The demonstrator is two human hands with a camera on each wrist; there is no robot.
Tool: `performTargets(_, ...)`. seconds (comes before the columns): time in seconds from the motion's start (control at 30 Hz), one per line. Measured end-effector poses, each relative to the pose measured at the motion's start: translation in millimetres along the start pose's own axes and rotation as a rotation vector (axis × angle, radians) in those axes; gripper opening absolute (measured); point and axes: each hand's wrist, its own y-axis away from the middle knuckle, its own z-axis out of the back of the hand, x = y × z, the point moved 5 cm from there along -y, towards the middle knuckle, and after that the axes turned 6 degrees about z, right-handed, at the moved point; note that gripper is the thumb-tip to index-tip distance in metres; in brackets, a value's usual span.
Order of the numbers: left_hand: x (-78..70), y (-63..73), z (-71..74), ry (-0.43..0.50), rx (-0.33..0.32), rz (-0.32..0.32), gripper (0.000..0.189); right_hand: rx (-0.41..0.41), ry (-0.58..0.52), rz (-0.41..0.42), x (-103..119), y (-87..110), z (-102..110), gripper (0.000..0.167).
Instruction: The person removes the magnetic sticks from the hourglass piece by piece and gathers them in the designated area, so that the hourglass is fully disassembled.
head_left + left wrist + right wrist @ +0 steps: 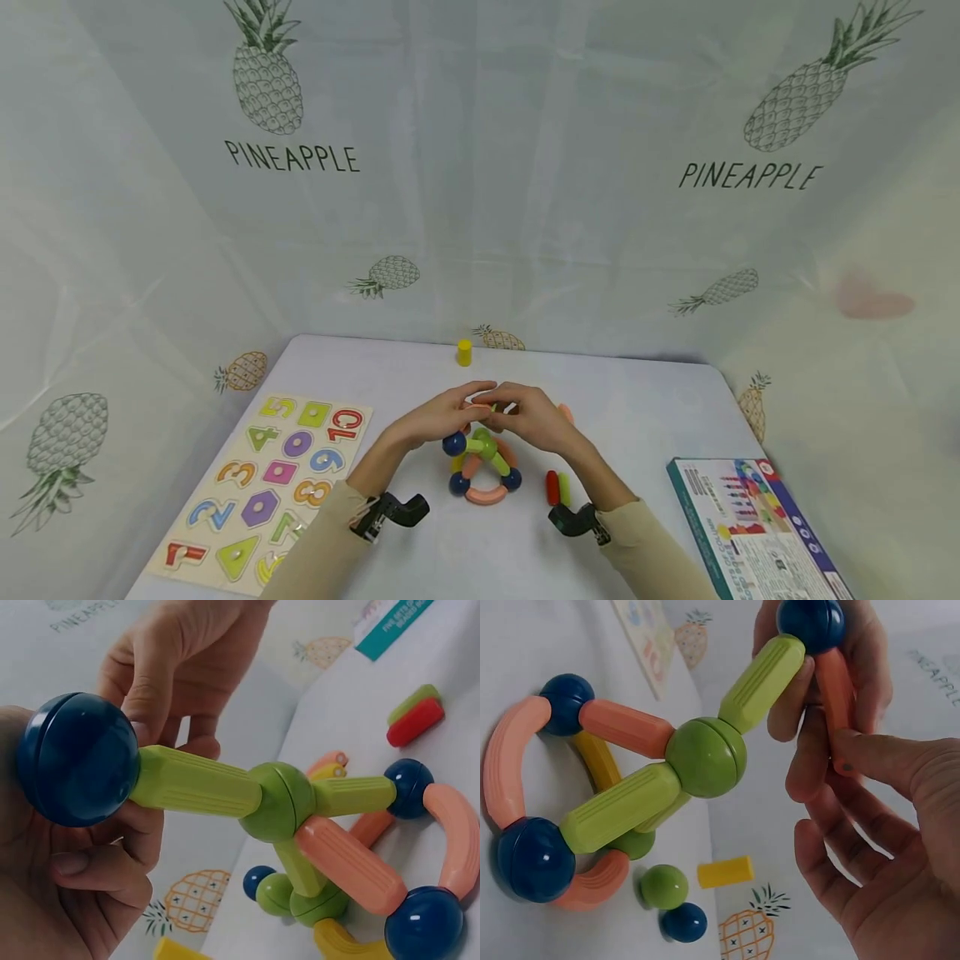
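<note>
Above the table, my left hand (438, 414) holds a blue ball (811, 622) at the top of a structure of magnetic sticks and balls. A light green stick (199, 780) joins this ball to a green ball (705, 757). My right hand (534, 417) pinches a salmon stick (834, 690), its thumb near the free end; the other end meets the blue ball. Some left fingertips are hidden behind ball and stick. Lower down, salmon curved sticks (486, 497), blue balls and a yellow stick (598, 761) form the base.
A red stick (552, 488) and a green stick (564, 489) lie right of the structure. A yellow cylinder (464, 352) stands at the back. Loose green (664, 886) and blue (684, 922) balls rest beyond. A number puzzle board (251, 492) lies left, a box (757, 529) right.
</note>
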Motion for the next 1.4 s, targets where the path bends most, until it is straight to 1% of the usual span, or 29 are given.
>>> performTargets(0.1,1.3,1.1,-0.2,0.013,0.006,-0.011,0.062,-0.019,0.009,0.006,0,-0.9,0,0.022)
performTargets(0.23,5.7,4.1,2.4,0.041,-0.002,-0.019,0.063,-0.064,0.024,-0.001,-1,-0.5,1,0.022)
performTargets(0.33,8.8,7.2,6.3,0.058,-0.015,-0.018,0.057,-0.095,0.024,-0.027,-2,-0.2,3,0.022)
performTargets(0.43,11.1,10.9,9.7,0.057,-0.021,-0.022,0.052,-0.126,0.017,-0.062,-4,1.0,8,0.022)
performTargets(0.5,12.1,13.8,10.7,0.033,-0.015,-0.035,0.053,-0.139,0.002,-0.096,-6,2.9,10,0.021)
performTargets(0.57,12.2,16.7,11.0,0.018,-0.002,-0.067,0.055,-0.141,-0.010,-0.122,-8,5.1,12,0.022)
performTargets(0.7,11.7,19.7,11.3,0.026,0.024,-0.136,0.056,-0.107,-0.040,-0.145,-12,8.7,15,0.023)
performTargets(0.8,11.4,19.4,11.9,0.040,0.027,-0.167,0.051,-0.074,-0.070,-0.160,-13,9.9,18,0.026)
performTargets(0.97,10.4,17.7,11.1,0.028,0.039,-0.178,0.046,-0.011,-0.104,-0.184,-11,10.3,21,0.030)
performTargets(1.13,9.3,15.2,9.9,0.009,0.028,-0.179,0.042,0.060,-0.168,-0.196,-13,11.0,20,0.033)
performTargets(1.3,10.0,12.9,8.8,0.028,0.030,-0.201,0.042,0.086,-0.223,-0.202,-18,11.9,19,0.037)
performTargets(1.4,10.6,12.1,8.5,0.038,0.022,-0.196,0.041,0.089,-0.242,-0.207,-19,12.6,19,0.036)
